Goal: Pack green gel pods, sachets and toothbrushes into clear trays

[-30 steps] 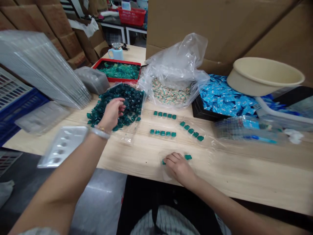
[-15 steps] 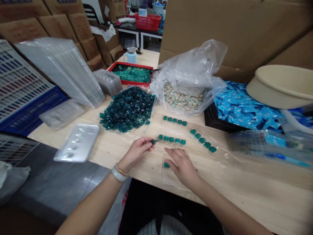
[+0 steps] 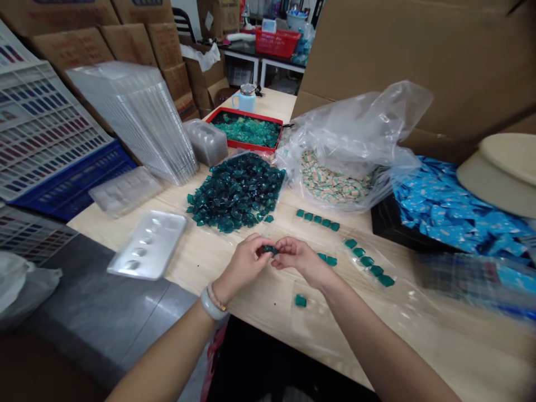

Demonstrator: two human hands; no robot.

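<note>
My left hand [image 3: 245,263] is closed around a dark green translucent piece [image 3: 270,249], perhaps more than one. My right hand [image 3: 300,260] meets it there, thumb and fingertips pinched on the same piece. Just below my right wrist, a single green piece [image 3: 300,300] sits on a clear plastic sheet or tray. Beyond that hand are short rows of green pieces, one row [image 3: 318,219] farther back and one slanting row [image 3: 367,261] to the right. My right hand partly covers a third row [image 3: 326,259]. A heap of dark green pieces [image 3: 238,190] lies beyond my hands.
Clear trays [image 3: 146,245] lie at the left table edge, near a tall tray stack [image 3: 138,117]. Behind the heap is a red tray [image 3: 251,146] of green bits. A plastic bag [image 3: 335,178] of small patterned pieces and blue packets [image 3: 444,201] stand right.
My right hand has lifted from the clear sheet and come over to my left hand, where its fingers now pinch. The camera view has turned left.
</note>
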